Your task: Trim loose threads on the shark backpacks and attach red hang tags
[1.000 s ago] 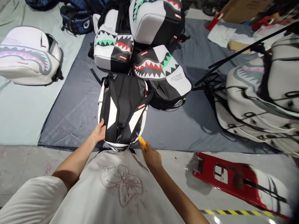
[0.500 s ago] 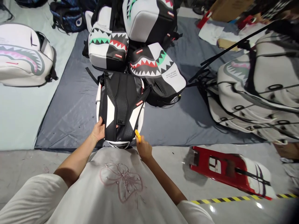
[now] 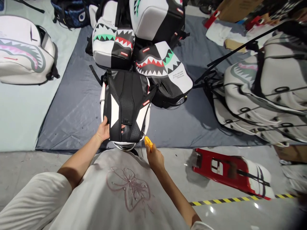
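Note:
A black and white backpack (image 3: 126,95) lies before me with its back panel and shoulder straps facing up. My left hand (image 3: 104,130) is closed round its left shoulder strap (image 3: 115,127), thumb outside and fingertips showing past the strap's inner edge. In my right hand (image 3: 155,157) is a small yellow-handled tool (image 3: 148,142), gripped in closed fingers. Its thin tip points at the lower right edge of the backpack; whether it touches is too small to tell, as is its exact kind.
Several shark-mouth backpacks (image 3: 165,72) sit just beyond on the grey sheet (image 3: 69,105). A pale backpack (image 3: 21,60) lies at left; a stack of pale backpacks (image 3: 271,83) stands at right. On the floor are a red and white object (image 3: 225,171) and striped tape (image 3: 230,200).
My right hand and the yellow tool have shifted right and slightly down, away from the backpack's strap. The fingertips of my left hand show more beside the strap.

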{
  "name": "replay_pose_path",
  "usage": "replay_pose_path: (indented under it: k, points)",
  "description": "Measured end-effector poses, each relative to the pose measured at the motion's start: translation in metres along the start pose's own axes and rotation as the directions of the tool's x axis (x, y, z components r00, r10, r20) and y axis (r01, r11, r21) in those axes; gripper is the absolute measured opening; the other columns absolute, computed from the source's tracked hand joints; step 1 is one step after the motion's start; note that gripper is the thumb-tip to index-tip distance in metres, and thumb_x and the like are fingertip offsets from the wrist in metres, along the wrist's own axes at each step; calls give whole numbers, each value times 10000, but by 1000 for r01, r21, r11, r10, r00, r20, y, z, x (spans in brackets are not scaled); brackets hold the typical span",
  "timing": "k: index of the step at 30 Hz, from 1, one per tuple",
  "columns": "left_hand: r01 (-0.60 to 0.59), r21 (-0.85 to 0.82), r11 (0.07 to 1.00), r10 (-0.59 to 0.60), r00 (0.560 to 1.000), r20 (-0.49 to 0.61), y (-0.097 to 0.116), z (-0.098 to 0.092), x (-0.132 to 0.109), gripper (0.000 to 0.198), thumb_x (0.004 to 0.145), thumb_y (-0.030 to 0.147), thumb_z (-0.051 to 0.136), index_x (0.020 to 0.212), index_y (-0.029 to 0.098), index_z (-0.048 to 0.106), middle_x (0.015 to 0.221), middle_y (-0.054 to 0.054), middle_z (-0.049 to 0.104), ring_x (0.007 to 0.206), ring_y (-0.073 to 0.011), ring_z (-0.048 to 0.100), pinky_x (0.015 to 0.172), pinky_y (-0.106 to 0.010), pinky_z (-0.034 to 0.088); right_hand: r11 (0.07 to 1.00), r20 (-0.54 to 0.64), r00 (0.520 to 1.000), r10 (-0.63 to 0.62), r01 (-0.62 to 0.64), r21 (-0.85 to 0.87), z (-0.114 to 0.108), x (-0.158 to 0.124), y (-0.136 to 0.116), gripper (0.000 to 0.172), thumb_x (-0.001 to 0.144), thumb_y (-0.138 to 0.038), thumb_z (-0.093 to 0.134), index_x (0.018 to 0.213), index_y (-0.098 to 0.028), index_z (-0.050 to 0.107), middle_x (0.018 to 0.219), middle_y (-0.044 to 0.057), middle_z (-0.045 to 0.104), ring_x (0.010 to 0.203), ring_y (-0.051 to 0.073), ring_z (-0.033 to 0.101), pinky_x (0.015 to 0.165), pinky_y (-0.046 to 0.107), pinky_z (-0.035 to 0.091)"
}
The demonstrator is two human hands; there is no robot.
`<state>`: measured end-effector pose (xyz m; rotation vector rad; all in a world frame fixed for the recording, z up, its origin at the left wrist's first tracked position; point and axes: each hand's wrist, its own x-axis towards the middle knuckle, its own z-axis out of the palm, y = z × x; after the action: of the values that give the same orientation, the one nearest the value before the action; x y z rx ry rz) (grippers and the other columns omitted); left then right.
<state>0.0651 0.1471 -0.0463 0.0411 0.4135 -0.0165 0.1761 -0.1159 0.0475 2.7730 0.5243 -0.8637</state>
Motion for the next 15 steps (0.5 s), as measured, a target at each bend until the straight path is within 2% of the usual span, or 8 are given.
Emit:
replay_pose_path:
  k: [4,8,10,12,15]
  points:
    - [-16,17,1000,17,999,-30,-3,7,3,828,911,696,300,1420,61,456,1194,-236,677,1175,-364,618,1057,-580,420,996,-5,999,44,-44,73,1,-23,15,361,1022,-420,280,1147,-200,537,885,79,731,822,236,699,620,279,378]
    - [-45,51,998,50,994,-97,-5,14,4,769,927,653,340,1414,72,467,1161,-221,696,1136,-354,644,1044,-565,445,990,45,991,123,-126,61,9,-73,32,327,1023,-381,279,1112,-194,531,800,74,722,738,236,692,562,274,316]
    - [-36,61,997,43,993,-110,-7,17,5,736,938,625,355,1411,73,472,1144,-212,705,1120,-347,653,1044,-558,450,990,116,986,121,-128,55,15,-92,27,306,1018,-395,328,1113,-185,530,818,85,733,751,241,697,550,274,295]
    - [-13,65,998,21,994,-111,-11,21,7,716,946,604,361,1405,68,479,1140,-209,707,1114,-343,657,1050,-547,449,993,183,981,66,-81,81,20,-99,11,295,1010,-418,369,1103,-189,531,836,81,742,770,240,702,539,275,280]
    - [21,81,997,-11,993,-121,-18,29,8,687,958,568,357,1385,49,500,1129,-211,711,1110,-337,659,1063,-519,446,996,145,989,0,-14,93,23,-97,-11,260,1010,-404,372,1055,-206,535,843,59,745,778,231,705,534,282,260]
